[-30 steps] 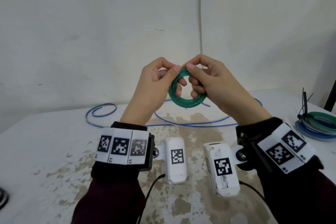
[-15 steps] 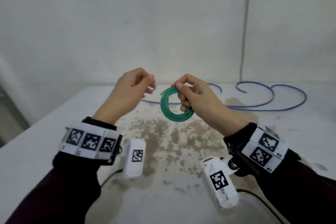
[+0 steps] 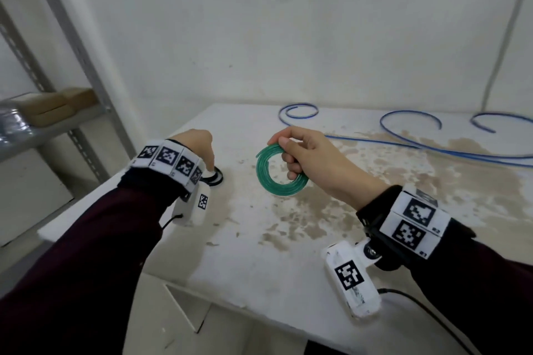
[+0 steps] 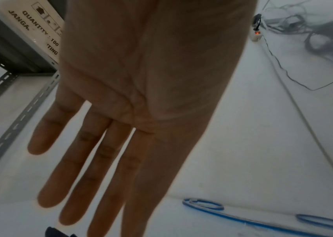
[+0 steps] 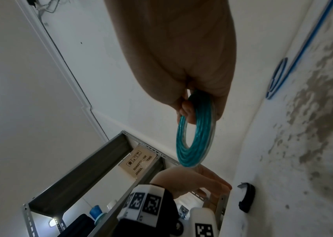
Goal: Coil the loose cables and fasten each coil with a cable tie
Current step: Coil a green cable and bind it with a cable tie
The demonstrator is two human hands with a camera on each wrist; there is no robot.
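Observation:
My right hand (image 3: 305,153) pinches a green cable coil (image 3: 277,191) between thumb and fingers and holds it upright above the table; the right wrist view shows the green coil (image 5: 196,133) hanging from those fingers. My left hand (image 3: 199,147) reaches down at the table's left edge, just by a black bundle of cable ties (image 3: 216,179). In the left wrist view that left hand (image 4: 104,160) has straight, spread fingers and holds nothing. The black ties (image 5: 247,198) lie just beyond its fingertips. A loose blue cable (image 3: 403,144) sprawls along the back of the table.
The white, stained table (image 3: 259,253) ends close to my left hand. A grey metal shelf rack (image 3: 72,121) with cardboard boxes (image 3: 57,104) stands left of it. A white wall rises right behind the table.
My left hand let go of the green coil and moved left and down to the black ties, fingers now straight. The right hand keeps the coil alone. The view swung left.

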